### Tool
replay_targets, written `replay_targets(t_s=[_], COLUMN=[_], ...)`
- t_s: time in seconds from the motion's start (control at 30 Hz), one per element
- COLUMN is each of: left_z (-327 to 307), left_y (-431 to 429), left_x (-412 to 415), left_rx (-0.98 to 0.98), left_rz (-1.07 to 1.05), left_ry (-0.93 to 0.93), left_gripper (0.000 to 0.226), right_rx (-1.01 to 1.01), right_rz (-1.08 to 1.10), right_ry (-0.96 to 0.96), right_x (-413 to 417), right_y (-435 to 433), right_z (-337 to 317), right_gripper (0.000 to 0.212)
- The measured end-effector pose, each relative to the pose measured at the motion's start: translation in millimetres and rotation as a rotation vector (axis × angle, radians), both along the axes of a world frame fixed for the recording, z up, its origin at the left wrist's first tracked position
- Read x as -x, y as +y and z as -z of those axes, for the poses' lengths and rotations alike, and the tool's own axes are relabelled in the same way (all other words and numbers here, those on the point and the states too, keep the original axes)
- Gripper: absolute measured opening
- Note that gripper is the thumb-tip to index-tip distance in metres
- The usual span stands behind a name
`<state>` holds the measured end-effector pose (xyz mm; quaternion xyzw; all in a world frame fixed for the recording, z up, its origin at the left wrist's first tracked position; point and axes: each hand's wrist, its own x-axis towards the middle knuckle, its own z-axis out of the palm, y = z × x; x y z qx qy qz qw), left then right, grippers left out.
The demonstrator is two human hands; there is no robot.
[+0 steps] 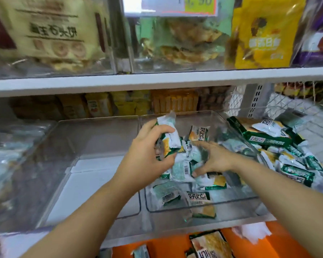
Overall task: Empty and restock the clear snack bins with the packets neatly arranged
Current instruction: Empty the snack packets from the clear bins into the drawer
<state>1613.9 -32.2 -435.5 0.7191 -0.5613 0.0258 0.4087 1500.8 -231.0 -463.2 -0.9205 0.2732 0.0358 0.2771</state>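
Two clear snack bins stand side by side on the shelf. The left bin holds no packets. The right bin holds several green-and-white snack packets lying in a loose heap. My left hand grips a small bunch of these packets just above the right bin's left side. My right hand reaches into the right bin, its fingers spread and bent over the packets in the middle of the heap. Whether it has taken hold of one I cannot tell.
A pile of the same packets lies in a white wire basket at the right. The shelf above carries clear bins of bagged snacks. Below, an orange surface holds a few packets. Bagged goods sit at the far left.
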Motion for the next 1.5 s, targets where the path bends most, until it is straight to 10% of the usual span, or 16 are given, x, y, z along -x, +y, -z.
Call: replay_targets(t_s=[0.93, 1.23, 1.5], left_z=[7.8, -13.7, 17.8], left_y=[0.3, 54.7, 213.9], left_x=[-4.6, 20.0, 30.1], left_rx=[0.077, 0.264, -0.182], left_rz=[-0.014, 0.055, 0.162], left_ry=[0.053, 0.131, -0.015], left_gripper=[0.047, 0.046, 0.047], right_rx=[-0.258, -0.028, -0.079], right_rz=[-0.228, -0.043, -0.235], right_ry=[-0.030, -0.488, -0.301], right_x=[-4.9, 50.5, 99.1], right_y=[44.2, 81.7, 190.0], right_z=[15.1, -36.4, -10.4], right_gripper=[0.074, 0.057, 0.058])
